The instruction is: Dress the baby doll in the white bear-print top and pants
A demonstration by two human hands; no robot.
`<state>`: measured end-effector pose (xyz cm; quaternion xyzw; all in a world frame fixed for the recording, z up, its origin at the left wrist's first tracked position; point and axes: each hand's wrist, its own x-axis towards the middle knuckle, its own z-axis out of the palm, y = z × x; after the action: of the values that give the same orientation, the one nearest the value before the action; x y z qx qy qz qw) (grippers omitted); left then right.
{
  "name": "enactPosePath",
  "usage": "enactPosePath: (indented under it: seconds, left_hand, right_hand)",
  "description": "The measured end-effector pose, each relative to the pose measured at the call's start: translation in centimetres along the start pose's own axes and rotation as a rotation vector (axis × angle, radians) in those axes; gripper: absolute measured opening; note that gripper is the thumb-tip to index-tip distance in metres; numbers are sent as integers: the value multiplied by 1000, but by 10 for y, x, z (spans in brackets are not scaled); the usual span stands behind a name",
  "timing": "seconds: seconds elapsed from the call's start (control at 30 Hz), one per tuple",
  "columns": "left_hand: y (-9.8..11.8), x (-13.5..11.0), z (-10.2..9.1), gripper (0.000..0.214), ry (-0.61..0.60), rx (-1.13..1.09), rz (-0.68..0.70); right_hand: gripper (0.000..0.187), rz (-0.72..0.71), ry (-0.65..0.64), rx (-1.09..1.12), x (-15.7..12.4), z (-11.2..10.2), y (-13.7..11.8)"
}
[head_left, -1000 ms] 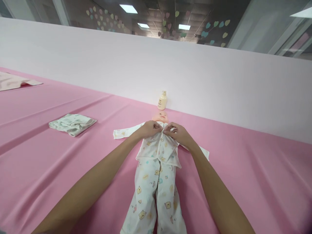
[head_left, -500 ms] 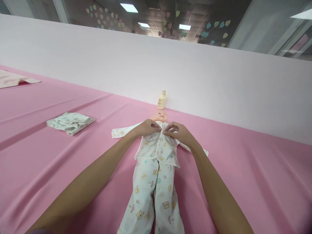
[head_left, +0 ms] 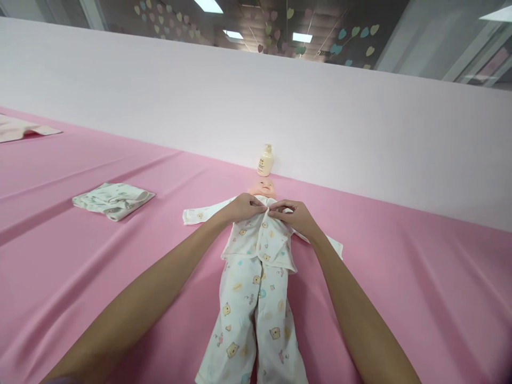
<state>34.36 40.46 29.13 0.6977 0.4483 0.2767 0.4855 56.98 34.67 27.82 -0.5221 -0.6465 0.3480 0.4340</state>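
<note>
A baby doll (head_left: 264, 186) lies on its back, its head toward the wall. It wears a white jacket (head_left: 256, 240) with small bear prints and matching trousers (head_left: 240, 314). At the upper chest, my left hand (head_left: 246, 207) pinches the jacket's front edge from the left. My right hand (head_left: 294, 216) pinches the same front opening from the right, fingertips almost meeting the left ones. Whatever fastener sits between the fingertips is hidden. Both jacket sleeves stretch out sideways, and the lower front edges lie together.
Behind the doll's head a cream pump bottle (head_left: 265, 161) stands against the white wall (head_left: 120, 90). A folded white printed cloth (head_left: 114, 200) lies to the left on the pink padded surface (head_left: 100, 256). Farther left is a pale pink cloth (head_left: 24, 129).
My hands stay at the jacket's upper front, fingertips shifting slightly and the pinched edge lifting a little. The whole view has tilted slightly.
</note>
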Motion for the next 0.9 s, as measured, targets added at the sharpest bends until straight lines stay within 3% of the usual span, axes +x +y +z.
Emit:
enactPosePath:
  seconds: [0.1,0.33,0.57,0.9]
  left_hand:
    - [-1,1,0,25,-18,28,16]
    - [-2,3,-1,27,-8,19,31]
    - [2,2,0,26,-5,18,3]
    - [1,-2,-3,27,-50,49,79]
  right_hand:
    - [36,-23,-33,7,0,-2,1]
    - [34,-123,115,-59,6,11,13]
    - [35,-199,182,-116,4,17,13]
    - [19,-332,87,-428,3,5,-11]
